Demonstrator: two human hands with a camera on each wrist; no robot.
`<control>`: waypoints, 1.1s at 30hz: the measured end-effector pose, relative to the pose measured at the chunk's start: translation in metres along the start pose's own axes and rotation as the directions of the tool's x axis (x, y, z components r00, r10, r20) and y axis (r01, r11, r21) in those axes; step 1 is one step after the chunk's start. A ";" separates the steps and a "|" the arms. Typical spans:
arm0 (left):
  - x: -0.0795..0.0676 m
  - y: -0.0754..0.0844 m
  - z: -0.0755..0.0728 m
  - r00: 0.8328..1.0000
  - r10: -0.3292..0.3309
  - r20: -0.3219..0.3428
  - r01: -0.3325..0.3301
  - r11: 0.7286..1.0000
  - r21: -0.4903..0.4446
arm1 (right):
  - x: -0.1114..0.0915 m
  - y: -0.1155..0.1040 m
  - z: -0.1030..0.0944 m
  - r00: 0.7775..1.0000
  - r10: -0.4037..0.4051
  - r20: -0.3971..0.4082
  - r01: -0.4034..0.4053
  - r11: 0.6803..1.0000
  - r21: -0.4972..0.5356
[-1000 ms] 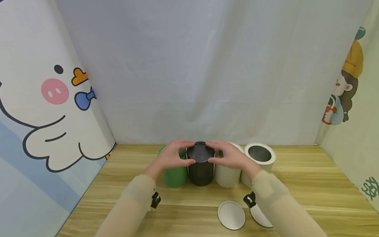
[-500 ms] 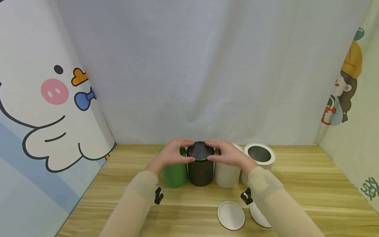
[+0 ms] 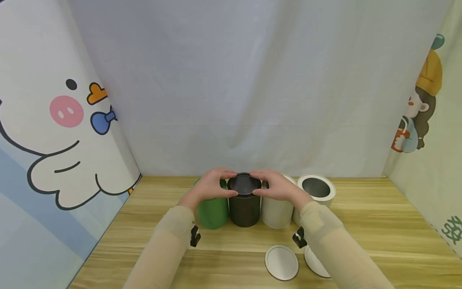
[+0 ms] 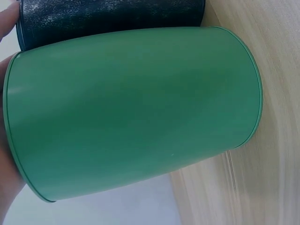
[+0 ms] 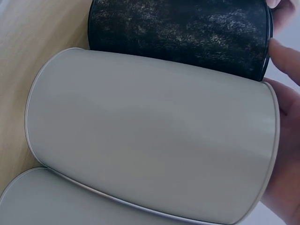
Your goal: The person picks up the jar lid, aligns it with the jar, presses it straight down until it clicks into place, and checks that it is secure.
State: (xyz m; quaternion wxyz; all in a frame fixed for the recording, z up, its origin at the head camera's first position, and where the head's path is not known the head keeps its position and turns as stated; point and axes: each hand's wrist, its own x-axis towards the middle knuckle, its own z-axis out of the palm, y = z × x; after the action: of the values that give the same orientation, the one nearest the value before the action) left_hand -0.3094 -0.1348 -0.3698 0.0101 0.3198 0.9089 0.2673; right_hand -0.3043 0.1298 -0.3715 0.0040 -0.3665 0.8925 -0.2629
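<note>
A black can point(image 3: 244, 210) stands upright in a row of cans, with a round black lid point(image 3: 244, 184) at its top. My left hand point(image 3: 211, 186) holds the lid's left side, thumb at the front of the rim and fingertips at the back. From the right, my right hand point(image 3: 279, 186) grips the rim the same way. The green can point(image 4: 131, 112) is partly hidden below my left hand. Under my right hand stands a white can point(image 5: 154, 136), its top mostly covered. In both wrist views, fingertips show right at the black can's upper rim.
At the row's right end an open white can point(image 3: 317, 188) shows its dark inside. A round white lid point(image 3: 282, 263) lies on the wooden table point(image 3: 375, 233) in front. Another white lid point(image 3: 317, 263) is partly under my right sleeve. A pale curtain point(image 3: 231, 88) hangs behind.
The black lid's front edge has come down slightly and now lies flatter on the black can. Both hands keep hold of its rim, and both forearms have shifted slightly inward.
</note>
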 end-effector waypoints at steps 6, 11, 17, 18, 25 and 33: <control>0.000 -0.002 0.001 1.000 -0.011 0.001 0.011 1.000 -0.020 | 0.000 0.001 0.000 1.000 -0.001 0.002 0.001 1.000 -0.012; 0.000 -0.002 0.001 1.000 -0.013 -0.001 0.013 1.000 -0.021 | 0.000 0.001 0.001 1.000 -0.005 -0.013 0.005 1.000 -0.014; -0.004 -0.002 0.003 0.999 0.038 -0.035 -0.037 0.999 0.017 | -0.002 0.001 0.003 0.998 -0.030 -0.048 0.029 0.999 -0.024; -0.004 -0.003 0.003 0.998 0.050 -0.043 -0.049 0.998 0.026 | -0.002 0.001 0.003 0.998 -0.036 -0.057 0.034 0.999 -0.029; -0.003 -0.003 0.004 0.987 0.144 -0.073 -0.137 0.986 0.090 | -0.002 0.001 0.008 0.990 -0.063 -0.124 0.055 0.996 -0.066; -0.001 -0.001 0.005 0.982 0.186 -0.032 -0.183 0.979 0.088 | 0.000 -0.002 0.012 0.988 -0.067 -0.139 0.053 0.993 -0.103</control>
State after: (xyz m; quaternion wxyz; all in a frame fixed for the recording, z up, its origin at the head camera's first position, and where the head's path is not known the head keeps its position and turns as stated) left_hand -0.3081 -0.1339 -0.3746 -0.0465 0.3976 0.8859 0.2344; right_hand -0.3006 0.1230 -0.3811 -0.0858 -0.3731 0.8911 -0.2438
